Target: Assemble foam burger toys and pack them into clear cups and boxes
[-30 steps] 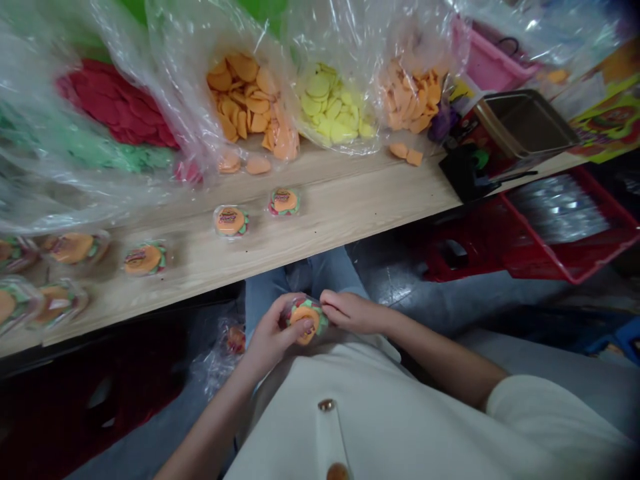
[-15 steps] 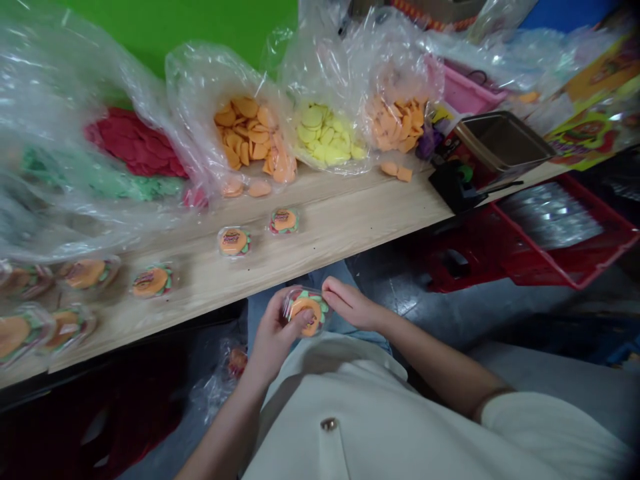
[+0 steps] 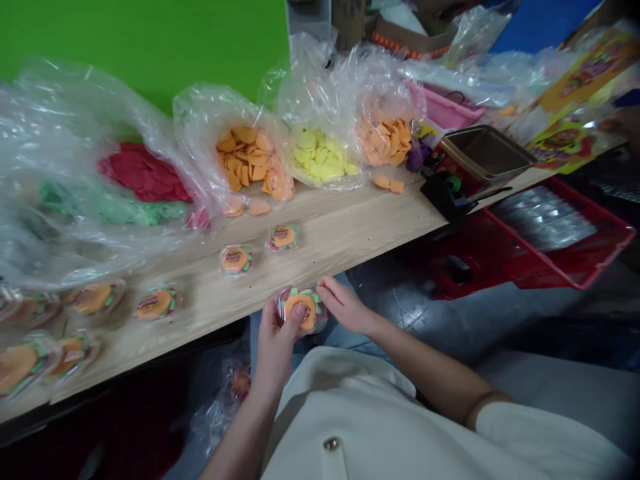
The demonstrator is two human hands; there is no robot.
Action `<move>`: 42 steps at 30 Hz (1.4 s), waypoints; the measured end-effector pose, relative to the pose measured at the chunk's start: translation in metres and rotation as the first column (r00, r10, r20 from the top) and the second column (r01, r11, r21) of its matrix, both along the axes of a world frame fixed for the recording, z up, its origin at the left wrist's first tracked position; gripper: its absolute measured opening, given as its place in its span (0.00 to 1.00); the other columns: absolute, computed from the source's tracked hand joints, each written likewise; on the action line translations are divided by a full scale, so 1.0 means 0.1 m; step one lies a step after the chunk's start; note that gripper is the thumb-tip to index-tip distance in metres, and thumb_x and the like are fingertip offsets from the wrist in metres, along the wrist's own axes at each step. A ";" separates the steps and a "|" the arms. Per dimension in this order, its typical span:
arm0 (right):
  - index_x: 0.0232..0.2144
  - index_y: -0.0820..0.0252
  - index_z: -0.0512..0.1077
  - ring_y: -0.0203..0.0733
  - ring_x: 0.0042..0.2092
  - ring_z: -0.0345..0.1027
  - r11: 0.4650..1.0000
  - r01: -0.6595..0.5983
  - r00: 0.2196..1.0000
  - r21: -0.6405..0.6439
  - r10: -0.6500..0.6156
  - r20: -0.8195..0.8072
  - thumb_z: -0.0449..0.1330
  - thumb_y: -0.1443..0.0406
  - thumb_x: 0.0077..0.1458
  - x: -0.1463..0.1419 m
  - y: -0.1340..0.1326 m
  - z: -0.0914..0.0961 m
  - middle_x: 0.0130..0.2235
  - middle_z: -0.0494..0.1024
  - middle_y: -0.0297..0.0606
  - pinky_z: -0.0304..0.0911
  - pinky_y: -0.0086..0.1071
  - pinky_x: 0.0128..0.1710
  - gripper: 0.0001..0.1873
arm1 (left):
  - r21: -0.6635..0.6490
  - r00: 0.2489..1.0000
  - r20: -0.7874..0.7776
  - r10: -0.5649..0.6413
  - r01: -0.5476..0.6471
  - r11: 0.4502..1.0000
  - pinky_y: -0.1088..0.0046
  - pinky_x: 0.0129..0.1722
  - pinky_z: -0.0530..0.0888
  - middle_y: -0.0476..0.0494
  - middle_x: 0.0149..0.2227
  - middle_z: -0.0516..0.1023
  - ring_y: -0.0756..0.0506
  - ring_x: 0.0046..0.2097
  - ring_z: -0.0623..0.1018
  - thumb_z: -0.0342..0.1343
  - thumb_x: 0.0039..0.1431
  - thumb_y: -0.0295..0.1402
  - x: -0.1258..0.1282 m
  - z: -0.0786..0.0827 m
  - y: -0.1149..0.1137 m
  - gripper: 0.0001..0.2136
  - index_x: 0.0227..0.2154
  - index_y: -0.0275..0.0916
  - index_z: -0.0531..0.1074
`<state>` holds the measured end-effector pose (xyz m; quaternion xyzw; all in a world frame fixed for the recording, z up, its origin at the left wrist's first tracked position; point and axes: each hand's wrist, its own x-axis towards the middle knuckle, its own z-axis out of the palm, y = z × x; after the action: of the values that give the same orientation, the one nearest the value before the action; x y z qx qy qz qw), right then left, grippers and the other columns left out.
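Just off the table edge (image 3: 360, 248), left hand (image 3: 273, 340) and right hand (image 3: 347, 308) fingers grip one clear pack (image 3: 301, 310).

Left hand (image 3: 274, 337) and right hand (image 3: 345, 308) meet, fingers curled inward.

Two bare hands meet just below a wooden table's (image 3: 350, 227) front edge, both holding one small clear burger-shaped pack (image 3: 301, 309). The left hand (image 3: 274, 337) grips it with the thumb on top; the right hand (image 3: 344, 307) touches its right side. Similar packs (image 3: 235, 259) and open plastic bags of coloured discs (image 3: 250, 163) sit on the table.
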<state>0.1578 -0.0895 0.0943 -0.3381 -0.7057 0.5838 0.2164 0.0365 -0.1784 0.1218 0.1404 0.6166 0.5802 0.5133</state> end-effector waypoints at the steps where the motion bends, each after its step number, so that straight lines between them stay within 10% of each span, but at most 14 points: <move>1: 0.29 0.58 0.57 0.32 0.27 0.57 0.999 0.025 0.999 0.034 -0.026 0.029 0.44 0.59 0.61 0.00 -0.02 0.00 0.24 0.61 0.28 0.53 0.26 0.27 0.11 | 0.013 1.000 0.010 0.015 -0.015 1.000 0.73 0.29 0.74 0.44 0.42 0.70 0.47 0.37 0.73 0.61 0.46 0.39 0.01 -0.01 0.01 0.23 0.47 0.43 0.64; 29: 0.31 0.55 0.55 0.35 0.26 0.61 0.964 0.226 0.969 -0.138 -0.237 -0.074 0.40 0.54 0.62 -0.07 -0.36 -0.21 0.24 0.63 0.30 0.58 0.30 0.27 0.14 | 0.172 0.961 -0.064 0.269 -0.254 0.952 0.72 0.40 0.71 0.45 0.42 0.71 0.49 0.40 0.74 0.55 0.52 0.40 0.26 -0.05 0.19 0.18 0.45 0.42 0.63; 35: 0.30 0.55 0.53 0.34 0.25 0.60 0.953 0.192 0.955 -0.235 -0.237 -0.178 0.40 0.52 0.60 -0.08 -0.28 -0.27 0.23 0.61 0.29 0.59 0.30 0.26 0.15 | 0.164 0.997 0.002 0.079 -0.078 0.983 0.70 0.41 0.71 0.44 0.50 0.69 0.46 0.46 0.73 0.47 0.57 0.46 0.13 -0.11 0.05 0.20 0.51 0.47 0.60; 42: 0.29 0.55 0.53 0.34 0.24 0.58 0.939 0.230 0.925 -0.255 -0.292 -0.241 0.41 0.52 0.60 -0.15 -0.30 -0.23 0.23 0.61 0.28 0.59 0.29 0.26 0.15 | 0.128 0.931 0.239 0.276 -0.312 0.941 0.77 0.40 0.69 0.51 0.34 0.72 0.54 0.35 0.73 0.59 0.49 0.34 0.09 -0.23 -0.05 0.07 0.30 0.39 0.67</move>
<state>0.1425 -0.1195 0.0712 -0.3669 -0.5474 0.6660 0.3496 0.0455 -0.1838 0.0992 0.0237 0.5210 0.7113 0.4712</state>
